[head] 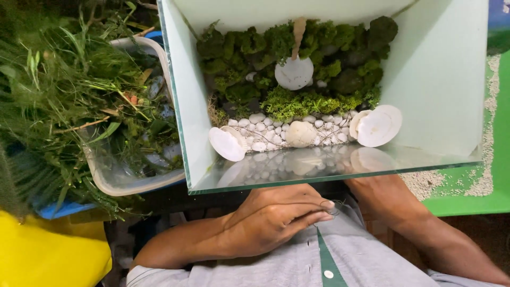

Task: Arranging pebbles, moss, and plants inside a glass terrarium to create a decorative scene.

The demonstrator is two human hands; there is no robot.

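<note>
green tabletop (467, 204), glass tank (329, 175) edge overhead, left hand (271, 220) fingers pinching thin stem (332, 204), right hand hidden

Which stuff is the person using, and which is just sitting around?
In use: left hand pinching a thin twig; glass tank with moss, white pebbles, shells.
Lying about: tub of grass cuttings; spilled gravel; yellow bag.
</note>
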